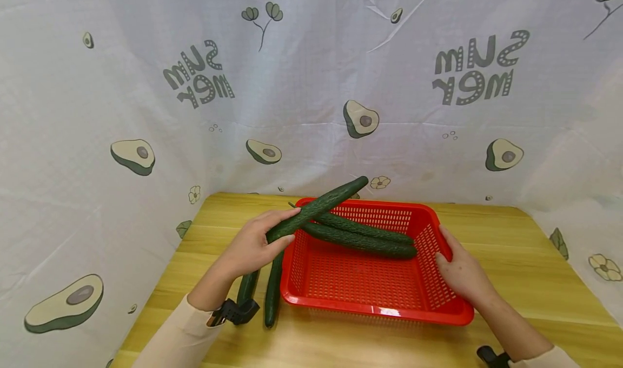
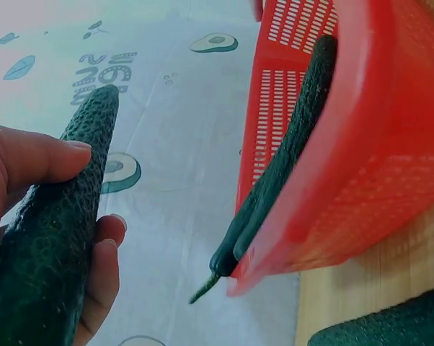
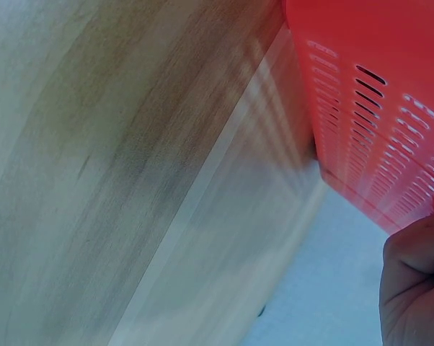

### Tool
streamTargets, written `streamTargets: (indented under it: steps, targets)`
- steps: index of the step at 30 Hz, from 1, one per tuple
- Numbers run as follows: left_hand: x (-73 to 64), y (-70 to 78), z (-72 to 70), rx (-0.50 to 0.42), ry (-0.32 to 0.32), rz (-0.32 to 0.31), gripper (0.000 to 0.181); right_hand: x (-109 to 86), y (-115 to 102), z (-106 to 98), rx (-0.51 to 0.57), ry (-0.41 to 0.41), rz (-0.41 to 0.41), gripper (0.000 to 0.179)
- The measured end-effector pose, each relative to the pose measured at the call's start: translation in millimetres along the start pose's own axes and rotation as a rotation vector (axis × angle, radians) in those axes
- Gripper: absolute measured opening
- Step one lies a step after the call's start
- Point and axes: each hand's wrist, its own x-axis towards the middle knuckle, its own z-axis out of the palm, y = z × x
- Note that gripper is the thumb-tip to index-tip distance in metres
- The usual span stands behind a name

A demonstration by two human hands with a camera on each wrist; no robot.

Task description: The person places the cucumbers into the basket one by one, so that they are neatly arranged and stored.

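Grasped cucumber (image 1: 319,206) in left hand (image 1: 257,242) | gripped basket (image 1: 375,310) with right hand (image 1: 462,270) | apparently reached loading step | probably needed lowering beside two cucumbers (image 1: 357,240) inside

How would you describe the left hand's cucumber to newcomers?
Find the wooden table, then the red plastic basket. At its left end, the left hand grips a green cucumber, the only one held: two cucumbers lie in the basket, two more beside it.

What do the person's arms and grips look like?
The left grip and right grip are bare, ungloved hands. The left sleeve and right sleeve are plain pale beige. A black left-wrist camera and a black right-wrist camera are worn too. No cables show.
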Motion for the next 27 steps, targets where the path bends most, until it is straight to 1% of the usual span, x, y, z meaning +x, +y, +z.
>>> streamTargets:
  steps: [9,12,15,19,21,27]
  targets:
    - [22.7,10.1,7.2,0.064,-0.099,-0.002,0.056,0.9,-0.7,0.0,-0.023,0.012,-0.014,0.071]
    - [30.8,13.6,10.2,0.066,-0.138,0.014,0.055,1.2,-0.1,0.3,-0.015,0.013,-0.013,0.071]
    - [39.6,16.8,14.7,0.079,-0.183,0.051,0.054,1.1,0.1,0.1,-0.010,0.012,-0.009,0.071]
    - [51.0,20.6,22.1,0.119,-0.240,0.091,0.054,0.9,0.4,-0.2,-0.016,0.014,-0.009,0.071]
    - [55.8,21.7,26.5,0.143,-0.270,0.095,0.054,0.9,0.6,-0.1,-0.024,0.020,-0.011,0.071]
    - [65.1,23.9,42.5,0.160,-0.417,0.050,0.052,0.8,-0.1,-0.8,-0.050,0.030,-0.021,0.072]
